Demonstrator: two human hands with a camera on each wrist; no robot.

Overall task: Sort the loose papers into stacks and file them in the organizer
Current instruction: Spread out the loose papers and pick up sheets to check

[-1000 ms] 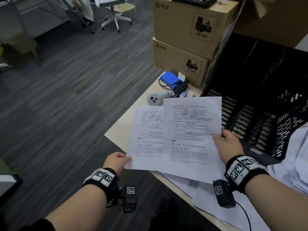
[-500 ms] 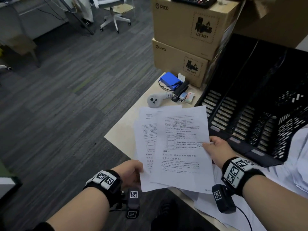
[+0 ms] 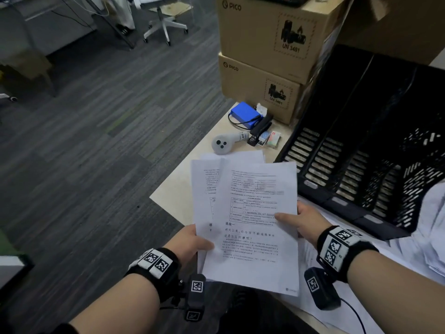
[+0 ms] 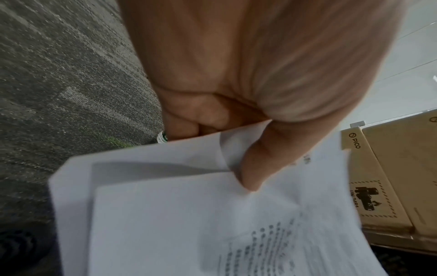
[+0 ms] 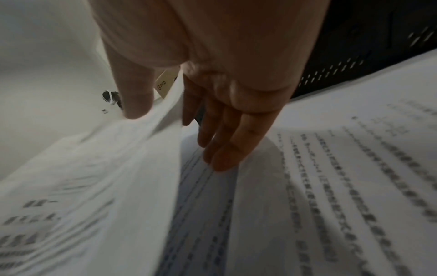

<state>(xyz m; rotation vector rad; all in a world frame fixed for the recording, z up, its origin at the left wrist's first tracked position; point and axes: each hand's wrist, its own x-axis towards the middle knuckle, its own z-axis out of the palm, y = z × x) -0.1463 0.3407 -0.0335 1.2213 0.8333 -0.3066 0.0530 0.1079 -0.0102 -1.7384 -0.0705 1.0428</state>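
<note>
Over the worktop, both my left hand and right hand pinched uneven papers; loose sheets could slip out.

left wrist: black band w/ white blocks on top, each printed w/ a black square-pattern marker
left cam: small black box hanging under the band, white-framed square markers on 2 faces, thin black wire beside it
left hand: bare, no glove; no ring visible
left arm: bare forearm, dark sleeve edge at the frame bottom
right wrist: black band, same white blocks w/ black square markers
right cam: rounded black box under the band, 1 square marker on its face, black cable trailing off twd the frame bottom
right hand: bare, no glove
right arm: bare forearm, no sleeve in view
</note>
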